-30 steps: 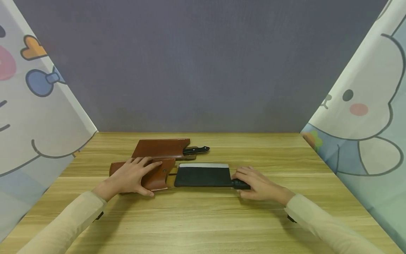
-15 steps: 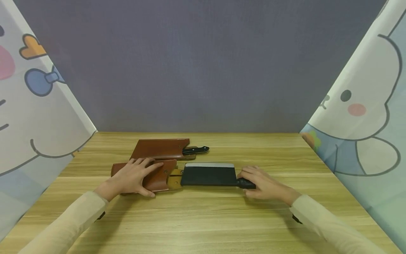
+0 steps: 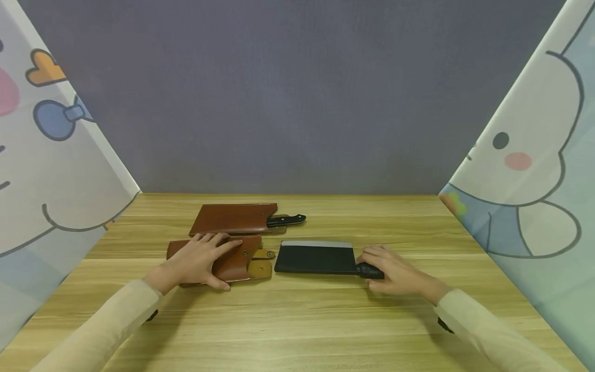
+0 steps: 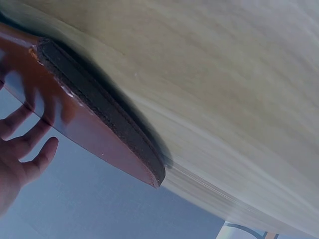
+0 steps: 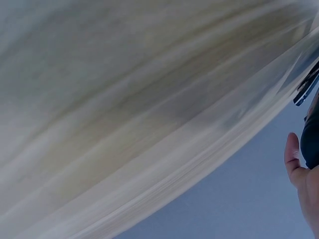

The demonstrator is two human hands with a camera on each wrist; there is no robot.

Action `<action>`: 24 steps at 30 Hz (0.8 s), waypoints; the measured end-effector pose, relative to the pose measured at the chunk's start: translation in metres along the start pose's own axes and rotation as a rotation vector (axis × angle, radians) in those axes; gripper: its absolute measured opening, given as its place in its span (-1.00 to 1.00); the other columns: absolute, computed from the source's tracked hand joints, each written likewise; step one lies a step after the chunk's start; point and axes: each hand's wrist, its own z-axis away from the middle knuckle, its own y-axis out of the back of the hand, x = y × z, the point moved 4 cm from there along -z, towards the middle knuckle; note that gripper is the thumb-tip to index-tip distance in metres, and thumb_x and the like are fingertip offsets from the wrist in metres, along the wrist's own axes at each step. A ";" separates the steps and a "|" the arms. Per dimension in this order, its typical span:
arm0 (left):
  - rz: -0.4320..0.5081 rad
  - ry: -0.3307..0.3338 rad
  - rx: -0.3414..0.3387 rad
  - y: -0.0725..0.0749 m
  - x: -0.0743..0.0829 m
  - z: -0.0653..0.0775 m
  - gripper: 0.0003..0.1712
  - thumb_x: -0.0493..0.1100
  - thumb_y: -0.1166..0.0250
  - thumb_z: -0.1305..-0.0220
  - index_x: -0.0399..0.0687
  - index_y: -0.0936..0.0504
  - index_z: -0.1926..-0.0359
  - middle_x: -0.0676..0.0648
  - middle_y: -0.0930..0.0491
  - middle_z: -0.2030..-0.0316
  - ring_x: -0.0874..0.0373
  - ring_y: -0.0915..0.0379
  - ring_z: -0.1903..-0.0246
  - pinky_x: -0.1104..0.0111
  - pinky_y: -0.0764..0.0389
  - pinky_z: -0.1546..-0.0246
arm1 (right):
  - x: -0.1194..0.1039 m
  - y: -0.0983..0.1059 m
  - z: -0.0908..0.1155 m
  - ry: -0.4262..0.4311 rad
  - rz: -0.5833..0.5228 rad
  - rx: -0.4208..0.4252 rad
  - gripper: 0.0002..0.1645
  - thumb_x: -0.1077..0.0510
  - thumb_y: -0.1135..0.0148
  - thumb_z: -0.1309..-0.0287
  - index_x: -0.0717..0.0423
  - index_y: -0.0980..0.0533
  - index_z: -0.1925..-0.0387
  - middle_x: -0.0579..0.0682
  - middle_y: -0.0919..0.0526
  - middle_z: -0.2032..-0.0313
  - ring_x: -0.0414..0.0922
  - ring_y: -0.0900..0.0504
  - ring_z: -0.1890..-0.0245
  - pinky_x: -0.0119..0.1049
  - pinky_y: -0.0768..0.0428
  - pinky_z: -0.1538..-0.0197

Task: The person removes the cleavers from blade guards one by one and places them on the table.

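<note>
A cleaver (image 3: pixel 318 260) with a dark blade and a pale edge strip lies flat on the wooden table in the head view. My right hand (image 3: pixel 392 273) grips its black handle (image 3: pixel 370 271), which also shows at the right border of the right wrist view. Left of the blade is a brown leather knife sheath (image 3: pixel 236 262), its tan snap straps (image 3: pixel 260 268) unfastened. A small gap separates blade and straps. My left hand (image 3: pixel 196 261) rests on the sheath with fingers spread, thumb at the near edge. The left wrist view shows the thick closed end of this sheath (image 4: pixel 109 132).
Behind, a second brown sheath (image 3: pixel 232 218) lies with a black riveted knife handle (image 3: pixel 285 220) sticking out to the right. A grey panel (image 3: pixel 288 103) rises at the table's back edge. Cartoon-printed cloth walls (image 3: pixel 520 206) flank both sides.
The cleaver has slid right in my right hand, from over the straps to clear of them, uncovering the straps. My left hand and its sheath have shifted slightly right.
</note>
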 end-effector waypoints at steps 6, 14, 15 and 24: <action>0.006 -0.012 -0.009 -0.002 0.002 -0.003 0.21 0.63 -0.18 0.35 0.12 -0.24 -0.33 -0.16 -0.36 -0.14 -0.16 -0.31 -0.11 -0.12 -0.31 -0.05 | 0.001 0.002 0.004 -0.032 0.012 -0.013 -0.54 0.13 -0.31 0.23 0.04 -0.52 0.15 -0.11 -0.57 0.22 -0.14 -0.50 0.11 -0.07 -0.44 0.09; 0.011 -0.023 -0.019 -0.003 0.004 -0.006 0.20 0.63 -0.17 0.34 0.11 -0.25 -0.32 -0.16 -0.35 -0.14 -0.19 -0.31 -0.11 -0.14 -0.31 -0.05 | 0.003 0.003 0.009 -0.075 -0.005 -0.043 -0.54 0.16 -0.29 0.25 0.02 -0.52 0.15 -0.12 -0.57 0.19 -0.16 -0.51 0.10 -0.08 -0.45 0.12; 0.015 -0.023 -0.020 -0.003 0.004 -0.006 0.20 0.63 -0.17 0.34 0.11 -0.25 -0.32 -0.16 -0.35 -0.14 -0.19 -0.31 -0.11 -0.14 -0.31 -0.05 | 0.003 0.003 0.009 -0.081 -0.007 -0.047 -0.54 0.16 -0.30 0.25 0.02 -0.52 0.15 -0.11 -0.57 0.19 -0.16 -0.51 0.10 -0.08 -0.45 0.12; 0.021 -0.024 -0.041 -0.006 0.003 -0.008 0.19 0.64 -0.14 0.33 0.13 -0.25 -0.32 -0.14 -0.35 -0.15 -0.19 -0.31 -0.11 -0.14 -0.28 -0.08 | 0.004 0.005 0.011 -0.112 -0.006 -0.075 -0.51 0.16 -0.32 0.27 0.05 -0.52 0.14 -0.08 -0.58 0.17 -0.09 -0.51 0.06 -0.02 -0.44 0.10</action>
